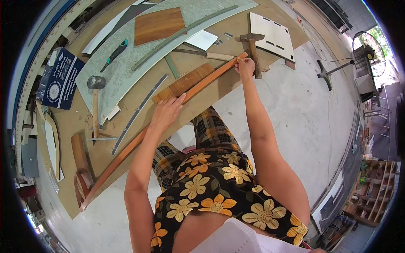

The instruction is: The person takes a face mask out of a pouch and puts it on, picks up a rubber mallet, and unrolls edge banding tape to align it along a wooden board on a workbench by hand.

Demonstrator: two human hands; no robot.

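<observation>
A long orange-brown edging strip (130, 147) runs diagonally along the near edge of the worktable. Its upper end is pinched in my right hand (245, 67), beside the wooden handle of a hammer (252, 46). My left hand (168, 111) lies palm down across the strip and the lower end of a short wood-grain board (187, 81), with its fingers spread. The board sits alongside the strip, but I cannot tell if they are joined. Part of the strip is hidden under my left hand and forearm.
On the worktable (228, 86) are a rubber mallet (96, 84), a utility knife (114, 55), a narrow metal strip (139, 114), a wood-grain panel (159, 26) and a slotted white panel (272, 36). A blue box (61, 78) stands left; a fan (368, 52) stands right.
</observation>
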